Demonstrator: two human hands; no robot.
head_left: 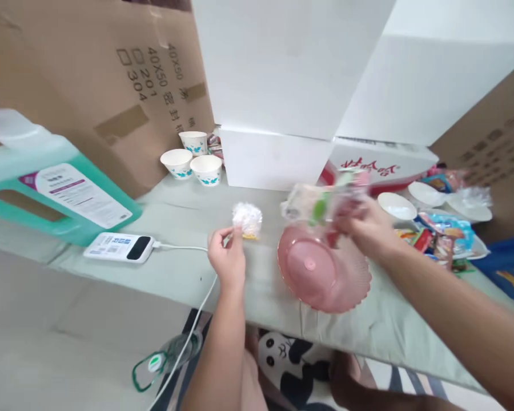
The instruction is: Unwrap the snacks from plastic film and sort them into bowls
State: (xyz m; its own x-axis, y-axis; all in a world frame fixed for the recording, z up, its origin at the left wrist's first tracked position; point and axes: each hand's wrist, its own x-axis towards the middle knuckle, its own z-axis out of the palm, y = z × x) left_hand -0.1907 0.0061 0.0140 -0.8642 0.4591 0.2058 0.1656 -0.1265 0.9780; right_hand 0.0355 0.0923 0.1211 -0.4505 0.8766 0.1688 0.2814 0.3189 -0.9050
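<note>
In our right hand (366,228) the fingers are closed around some blurred packets (321,205), held above the far side of the pink dish (346,279). Our left hand (227,257) has its fingers narrow at the edge of a crinkled packet (247,217); whether they grip or only touch it, we cannot tell. If our right grip is loose, a packet could slip out onto the dish's rim. A white cable (182,247) passes at our left hand, so a careless pull could drag the power bank (119,248). The cloth-covered counter (184,217) carries also three paper cups (207,169) and a green jug (81,197); behind stand a brown carton (124,80) and white boxes (278,157).
</note>
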